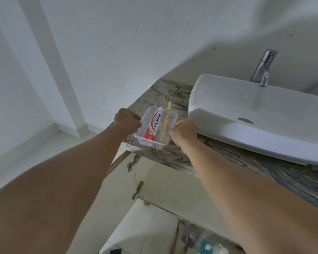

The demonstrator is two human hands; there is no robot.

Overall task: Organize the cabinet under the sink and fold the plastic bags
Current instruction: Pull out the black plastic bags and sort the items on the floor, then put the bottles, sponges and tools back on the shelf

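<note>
Yellow toothbrush (166, 121), red-white toothpaste tube (153, 126), grey-swirled marble countertop (171, 94).

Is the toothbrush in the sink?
No, the yellow toothbrush lies in the clear tub beside the toothpaste, not in the sink.

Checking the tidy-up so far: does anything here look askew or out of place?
Mostly fine. The toothbrush pokes past the far rim of the clear tub, which both hands hold over the counter corner.
</note>
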